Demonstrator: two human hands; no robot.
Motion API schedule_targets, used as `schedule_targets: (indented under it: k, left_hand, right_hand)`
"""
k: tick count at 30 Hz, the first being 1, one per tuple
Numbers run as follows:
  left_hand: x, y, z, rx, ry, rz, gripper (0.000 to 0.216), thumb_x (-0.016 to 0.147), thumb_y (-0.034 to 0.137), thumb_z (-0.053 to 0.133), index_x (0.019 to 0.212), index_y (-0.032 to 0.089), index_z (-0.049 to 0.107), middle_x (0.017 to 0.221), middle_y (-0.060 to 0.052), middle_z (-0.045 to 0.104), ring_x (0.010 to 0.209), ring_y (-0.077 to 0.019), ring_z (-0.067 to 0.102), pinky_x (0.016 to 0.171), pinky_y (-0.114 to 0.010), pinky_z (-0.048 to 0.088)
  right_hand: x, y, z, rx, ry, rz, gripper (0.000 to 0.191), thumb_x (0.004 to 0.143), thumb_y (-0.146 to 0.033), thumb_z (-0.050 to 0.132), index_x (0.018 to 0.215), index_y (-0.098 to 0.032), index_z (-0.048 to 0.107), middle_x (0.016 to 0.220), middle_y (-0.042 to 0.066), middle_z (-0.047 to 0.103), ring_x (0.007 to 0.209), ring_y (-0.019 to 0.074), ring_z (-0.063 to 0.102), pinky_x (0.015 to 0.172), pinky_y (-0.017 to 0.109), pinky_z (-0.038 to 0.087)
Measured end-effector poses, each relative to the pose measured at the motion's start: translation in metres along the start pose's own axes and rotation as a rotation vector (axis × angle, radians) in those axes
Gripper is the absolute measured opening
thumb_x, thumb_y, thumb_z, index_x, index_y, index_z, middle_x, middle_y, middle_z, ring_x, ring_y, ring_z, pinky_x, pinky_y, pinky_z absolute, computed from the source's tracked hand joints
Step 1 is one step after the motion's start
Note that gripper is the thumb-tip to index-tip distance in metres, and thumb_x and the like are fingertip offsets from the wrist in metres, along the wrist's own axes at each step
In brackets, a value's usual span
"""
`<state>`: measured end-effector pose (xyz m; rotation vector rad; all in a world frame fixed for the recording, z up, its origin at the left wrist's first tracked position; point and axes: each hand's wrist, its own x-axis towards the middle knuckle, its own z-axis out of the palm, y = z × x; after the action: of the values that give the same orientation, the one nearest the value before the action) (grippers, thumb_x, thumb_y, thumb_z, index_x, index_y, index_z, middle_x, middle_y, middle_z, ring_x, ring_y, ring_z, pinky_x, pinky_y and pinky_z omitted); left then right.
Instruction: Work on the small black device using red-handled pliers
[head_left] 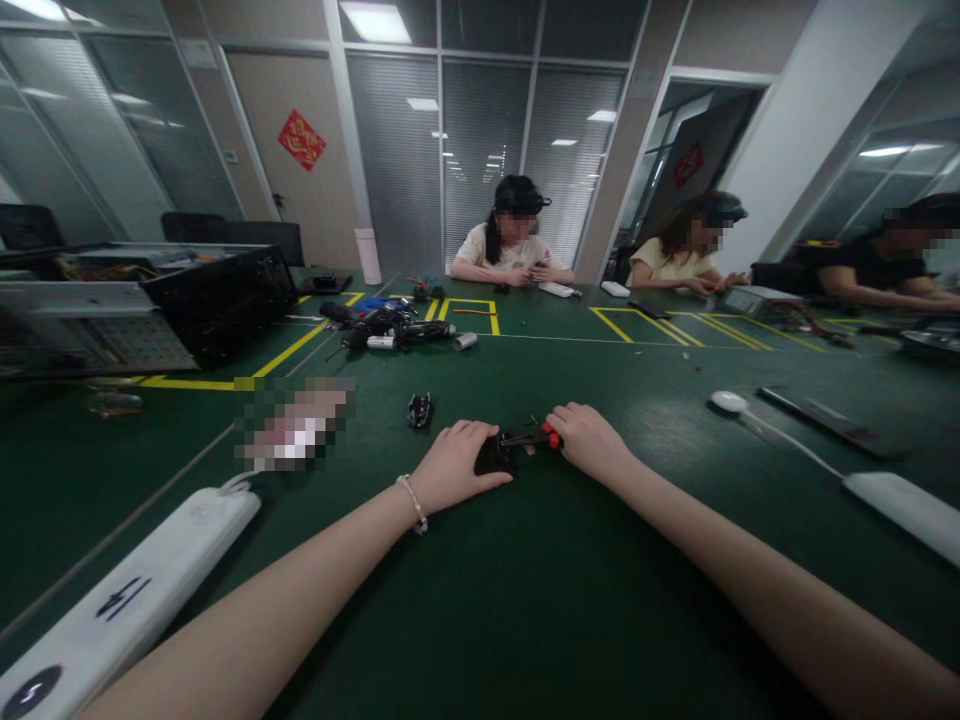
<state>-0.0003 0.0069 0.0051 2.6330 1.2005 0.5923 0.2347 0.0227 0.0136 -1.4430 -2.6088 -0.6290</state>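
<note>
My left hand [459, 462] is closed around a small black part [493, 458] on the green table, thumb in front and fingers behind. In my right hand [589, 437] are pliers with red handles [551, 436]. Their dark jaws [519, 439] point left and reach the black part; whether they grip a piece of it is too small to tell. Just behind the jaws lies a tiny thin piece [533, 419]. Another small black part with metallic edges [420, 409] stands apart, to the left of my left hand.
White power bank-like units lie left [127, 600] and right [904, 505], with cables. A white mouse-shaped thing [727, 402] and a dark flat bar [821, 420] are at right. Black tools [379, 325] lie further back; a computer case [217, 305] stands left. Several people sit opposite.
</note>
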Motion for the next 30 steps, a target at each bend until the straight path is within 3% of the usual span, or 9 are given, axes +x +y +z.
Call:
schedule_targets:
  k: [30]
  left_hand:
    - [-0.0002,-0.001,0.0013,0.002,0.015,-0.002,0.057,0.072,0.057,0.053,0.114,0.02,0.044,0.113,-0.006,0.052,0.104,-0.0244,0.045,0.086,-0.038,0.038]
  right_hand:
    - [-0.0003,0.0022,0.0028,-0.002,0.015,-0.002,0.019,0.073,-0.006,0.043,0.082,-0.014,0.057,0.082,0.007,0.058,0.074,0.0174,0.048,0.065,0.028,0.033]
